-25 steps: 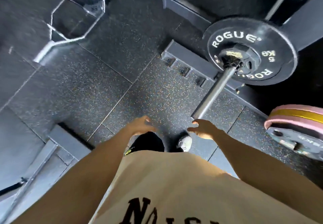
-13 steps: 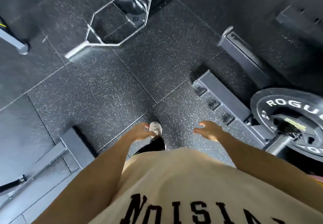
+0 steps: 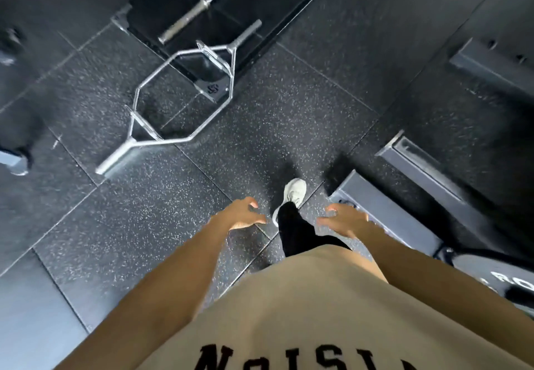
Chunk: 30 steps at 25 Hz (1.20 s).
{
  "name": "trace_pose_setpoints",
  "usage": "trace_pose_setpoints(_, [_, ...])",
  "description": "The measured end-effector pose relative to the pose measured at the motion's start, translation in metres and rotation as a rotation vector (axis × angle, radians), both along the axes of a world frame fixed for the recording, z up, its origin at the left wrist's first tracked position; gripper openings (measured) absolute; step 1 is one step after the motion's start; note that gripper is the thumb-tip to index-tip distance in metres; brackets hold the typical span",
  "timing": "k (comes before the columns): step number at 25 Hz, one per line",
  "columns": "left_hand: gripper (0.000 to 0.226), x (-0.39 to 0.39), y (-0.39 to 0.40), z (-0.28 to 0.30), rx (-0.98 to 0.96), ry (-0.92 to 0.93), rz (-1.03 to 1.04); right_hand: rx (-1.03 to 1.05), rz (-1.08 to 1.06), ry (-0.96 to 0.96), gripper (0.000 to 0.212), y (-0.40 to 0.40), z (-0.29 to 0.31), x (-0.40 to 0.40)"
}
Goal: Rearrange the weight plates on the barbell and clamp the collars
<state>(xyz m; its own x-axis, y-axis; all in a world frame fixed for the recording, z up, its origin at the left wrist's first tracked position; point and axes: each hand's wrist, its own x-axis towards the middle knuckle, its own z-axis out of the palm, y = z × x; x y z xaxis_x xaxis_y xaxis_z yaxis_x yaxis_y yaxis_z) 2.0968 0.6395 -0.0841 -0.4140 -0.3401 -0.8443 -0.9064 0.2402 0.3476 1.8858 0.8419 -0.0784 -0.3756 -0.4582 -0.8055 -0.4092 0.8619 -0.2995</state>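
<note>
Black lettered weight plate point(image 3: 497, 278), cropped at lower right edge.

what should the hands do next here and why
Probably turn back to the right and reach for the black plate at the frame's lower right edge. Both the left hand and right hand hang loosely curled and hold nothing, over speckled floor. No collar is visible, and the hex bar ahead carries no plates.

Single head-mounted wide-angle view, looking steeply down past the wearer's beige shirt point(image 3: 303, 312) to the speckled rubber floor point(image 3: 260, 127). Both forearms extend forward at close range; a hex bar point(image 3: 185, 92) lies farther off, upper centre. A black weight plate point(image 3: 502, 280) is cropped at the right edge.
</note>
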Motion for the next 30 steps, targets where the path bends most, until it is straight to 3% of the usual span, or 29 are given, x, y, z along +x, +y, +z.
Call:
trace_pose_setpoints(4, [0.066,-0.095,-0.112,0.010,-0.014,-0.024,0.003,0.035,0.037,0.030,0.059,-0.099,-0.002,-0.106])
trace_pose_setpoints(12, [0.062,-0.289,-0.288,0.032,-0.003,0.047,0.052,-0.030,-0.093,0.034,0.061,-0.263,0.022,-0.288])
trace_pose_setpoints(17, [0.063,-0.429,-0.399,0.016,-0.026,0.056,-0.096,-0.022,-0.200,-0.023,0.065,-0.353,0.006,-0.399])
trace_pose_setpoints(22, [0.064,-0.601,-0.518,0.032,-0.051,0.064,-0.310,-0.025,-0.375,0.068,0.063,-0.444,0.020,-0.537])
trace_pose_setpoints(26, [0.064,-0.736,-0.576,0.043,-0.059,0.077,-0.444,-0.070,-0.536,0.075,0.060,-0.494,0.023,-0.632])
trace_pose_setpoints(30, [0.065,-0.873,-0.615,0.029,-0.023,0.051,-0.483,-0.019,-0.562,0.029,0.057,-0.528,0.006,-0.741])
